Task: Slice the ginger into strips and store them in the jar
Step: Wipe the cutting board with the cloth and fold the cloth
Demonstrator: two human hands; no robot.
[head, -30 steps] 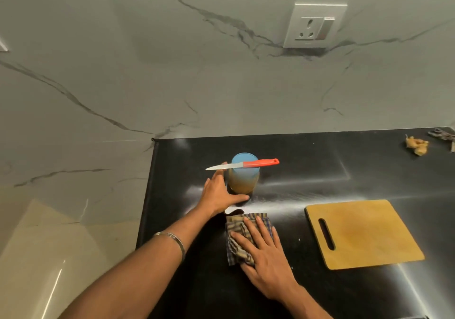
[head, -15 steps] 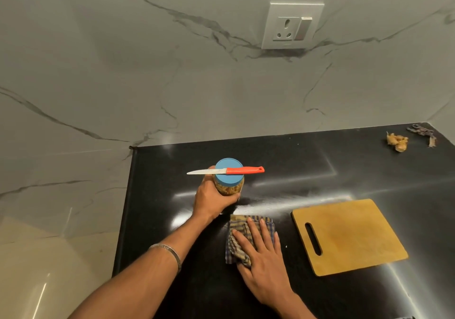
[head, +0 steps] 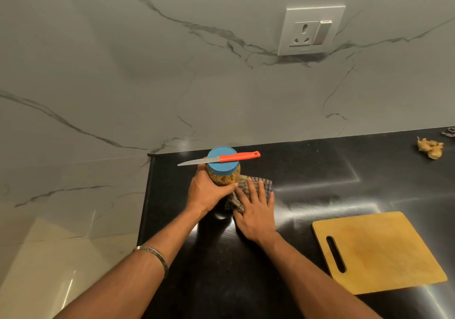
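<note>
Gripping the jar (head: 224,178) in our left hand (head: 209,192), right hand (head: 256,210) flat on cloth (head: 261,183); we judged keeping it level wise, knife (head: 219,159) balanced on lid (head: 222,163).

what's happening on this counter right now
A person's left hand grips a jar with a blue lid; it holds yellowish strips. A red-handled knife lies balanced across the lid. The right hand presses flat on a checked cloth on the black counter, apparently wiping beside the jar. A wooden cutting board lies bare to the right, and some ginger scraps sit at the far right edge. The slicing looks done and this seems like cleanup.
</note>
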